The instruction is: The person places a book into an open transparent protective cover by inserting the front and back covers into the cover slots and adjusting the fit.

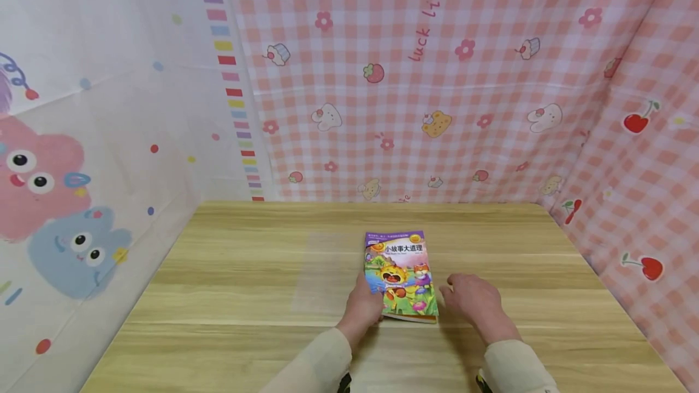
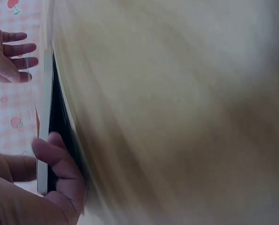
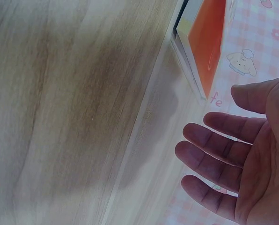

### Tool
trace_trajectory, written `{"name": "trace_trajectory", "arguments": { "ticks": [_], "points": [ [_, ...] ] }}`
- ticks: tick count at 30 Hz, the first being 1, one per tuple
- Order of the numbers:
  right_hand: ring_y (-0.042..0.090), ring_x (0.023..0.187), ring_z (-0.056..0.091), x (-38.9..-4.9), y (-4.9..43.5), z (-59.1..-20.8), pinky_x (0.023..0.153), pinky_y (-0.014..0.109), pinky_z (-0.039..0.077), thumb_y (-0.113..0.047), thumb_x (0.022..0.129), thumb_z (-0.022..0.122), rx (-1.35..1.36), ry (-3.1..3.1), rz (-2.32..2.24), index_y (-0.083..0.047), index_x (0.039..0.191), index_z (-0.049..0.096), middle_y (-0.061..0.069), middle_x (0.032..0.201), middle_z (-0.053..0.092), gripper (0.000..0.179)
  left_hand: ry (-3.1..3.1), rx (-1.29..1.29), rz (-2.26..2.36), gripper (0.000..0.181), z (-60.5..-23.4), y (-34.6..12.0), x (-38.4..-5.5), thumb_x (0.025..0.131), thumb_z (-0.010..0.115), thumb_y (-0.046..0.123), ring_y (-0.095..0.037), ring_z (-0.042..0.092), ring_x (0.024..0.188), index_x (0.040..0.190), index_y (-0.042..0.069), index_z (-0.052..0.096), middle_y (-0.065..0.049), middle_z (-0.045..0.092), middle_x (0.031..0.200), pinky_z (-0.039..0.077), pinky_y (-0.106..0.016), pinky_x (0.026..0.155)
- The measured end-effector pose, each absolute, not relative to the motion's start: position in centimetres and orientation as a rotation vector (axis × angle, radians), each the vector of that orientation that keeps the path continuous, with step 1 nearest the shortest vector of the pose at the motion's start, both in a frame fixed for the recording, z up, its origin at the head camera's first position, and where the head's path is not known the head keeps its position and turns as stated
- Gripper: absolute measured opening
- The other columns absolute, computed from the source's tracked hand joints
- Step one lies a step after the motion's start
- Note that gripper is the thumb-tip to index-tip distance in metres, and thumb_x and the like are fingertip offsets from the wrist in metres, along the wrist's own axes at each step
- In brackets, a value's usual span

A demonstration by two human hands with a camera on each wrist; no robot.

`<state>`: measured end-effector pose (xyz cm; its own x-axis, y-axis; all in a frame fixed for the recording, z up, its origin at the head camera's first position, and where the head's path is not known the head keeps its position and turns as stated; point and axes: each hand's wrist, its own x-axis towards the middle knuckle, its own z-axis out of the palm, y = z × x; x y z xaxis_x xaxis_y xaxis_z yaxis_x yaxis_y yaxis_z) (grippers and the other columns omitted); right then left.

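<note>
A thin children's storybook (image 1: 404,284) with a purple top band and cartoon animals on its cover lies face up on the wooden table. My left hand (image 1: 361,307) grips its lower left edge. In the left wrist view, the thumb lies on one side of the book's edge (image 2: 44,108) and curled fingers (image 2: 67,173) on the other, with a dark gap beneath the book. Just right of the book, my right hand (image 1: 476,301) holds nothing. The right wrist view shows its fingers (image 3: 214,166) spread and loosely bent, apart from the book's orange-toned side (image 3: 207,47).
The wood-grain table (image 1: 218,296) extends to both sides of the book. A faint pale rectangle (image 1: 324,268) shows on the tabletop left of it. Behind stands a pink checked cloth (image 1: 349,102); a white cartoon cloth (image 1: 147,102) hangs at the left.
</note>
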<state>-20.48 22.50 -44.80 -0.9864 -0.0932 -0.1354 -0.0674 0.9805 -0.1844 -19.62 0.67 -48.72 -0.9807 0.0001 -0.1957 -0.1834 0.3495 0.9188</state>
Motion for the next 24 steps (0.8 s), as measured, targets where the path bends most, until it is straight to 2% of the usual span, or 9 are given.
{"name": "trace_trajectory", "arguments": {
  "ticks": [4,5,8,11,13,16,18,20,24],
  "points": [
    [0.046,0.105,0.062,-20.5,22.5,-44.8,0.084,0.058,0.051,-0.028,0.098,0.054,-0.127,2.973,-0.276,0.002,0.117,0.067,0.025,0.113,0.067,0.037,2.810,0.090,1.236,0.050,-48.9,-0.1,-19.8,0.097,0.058,0.012,-0.028,0.064,0.086,0.142,-0.003,0.043,-0.021,0.064,0.112,0.054,-0.042,0.070],
    [0.046,0.106,0.062,-20.5,22.5,-44.8,0.084,0.058,0.051,-0.028,0.098,0.054,-0.128,2.974,-0.277,0.002,0.117,0.067,0.025,0.113,0.067,0.037,2.923,0.166,1.056,0.049,-49.0,-0.4,-19.8,0.097,0.062,0.018,-0.028,0.064,0.088,0.139,-0.002,0.048,-0.018,0.064,0.112,0.053,-0.042,0.071],
    [0.045,0.104,0.063,-20.4,22.5,-44.8,0.083,0.058,0.051,-0.027,0.098,0.054,-0.134,2.987,-0.284,0.000,0.115,0.068,0.025,0.111,0.068,0.034,3.151,0.366,0.584,0.039,-49.5,-1.2,-20.2,0.093,0.069,0.031,-0.028,0.064,0.078,0.118,0.002,0.063,-0.014,0.062,0.096,0.053,-0.042,0.060],
    [0.044,0.101,0.064,-20.4,22.5,-44.9,0.081,0.057,0.052,-0.026,0.097,0.055,-0.143,3.001,-0.288,-0.001,0.111,0.069,0.023,0.109,0.069,0.032,3.170,0.505,0.371,0.045,-49.7,-2.3,-20.7,0.090,0.070,0.045,-0.026,0.061,0.088,0.112,0.006,0.066,-0.011,0.060,0.099,0.052,-0.041,0.069],
    [0.043,0.101,0.064,-20.4,22.5,-44.9,0.082,0.057,0.052,-0.025,0.097,0.056,-0.145,3.000,-0.287,-0.001,0.111,0.069,0.022,0.108,0.069,0.031,3.108,0.578,0.340,0.057,-49.6,-3.1,-20.9,0.087,0.070,0.053,-0.028,0.057,0.106,0.121,0.007,0.064,-0.010,0.060,0.113,0.048,-0.045,0.085],
    [0.043,0.101,0.063,-20.4,22.4,-44.9,0.082,0.057,0.051,-0.025,0.098,0.056,-0.144,2.994,-0.279,-0.001,0.111,0.069,0.021,0.108,0.069,0.031,2.975,0.661,0.344,0.083,-49.3,-4.4,-21.2,0.080,0.074,0.061,-0.031,0.046,0.129,0.139,0.007,0.053,-0.012,0.053,0.136,0.036,-0.053,0.105],
    [0.042,0.100,0.064,-20.4,22.4,-44.9,0.081,0.056,0.052,-0.025,0.098,0.056,-0.146,2.991,-0.275,-0.001,0.109,0.069,0.021,0.107,0.069,0.030,2.890,0.695,0.361,0.092,-49.0,-5.1,-21.3,0.078,0.077,0.060,-0.032,0.038,0.138,0.147,0.006,0.046,-0.012,0.045,0.147,0.030,-0.055,0.111],
    [0.041,0.098,0.064,-20.5,22.4,-44.9,0.080,0.056,0.052,-0.026,0.097,0.056,-0.148,2.988,-0.276,-0.001,0.108,0.069,0.020,0.105,0.069,0.030,2.835,0.716,0.379,0.094,-48.7,-5.7,-21.3,0.078,0.079,0.055,-0.031,0.034,0.141,0.149,0.006,0.042,-0.013,0.040,0.152,0.029,-0.054,0.112],
    [0.039,0.095,0.065,-20.6,22.3,-44.9,0.078,0.055,0.053,-0.026,0.097,0.056,-0.155,2.986,-0.275,-0.002,0.105,0.070,0.018,0.102,0.070,0.028,2.797,0.743,0.375,0.084,-48.5,-6.4,-21.4,0.085,0.076,0.045,-0.030,0.032,0.143,0.151,0.006,0.041,-0.012,0.035,0.156,0.033,-0.050,0.111]
  ]
}}
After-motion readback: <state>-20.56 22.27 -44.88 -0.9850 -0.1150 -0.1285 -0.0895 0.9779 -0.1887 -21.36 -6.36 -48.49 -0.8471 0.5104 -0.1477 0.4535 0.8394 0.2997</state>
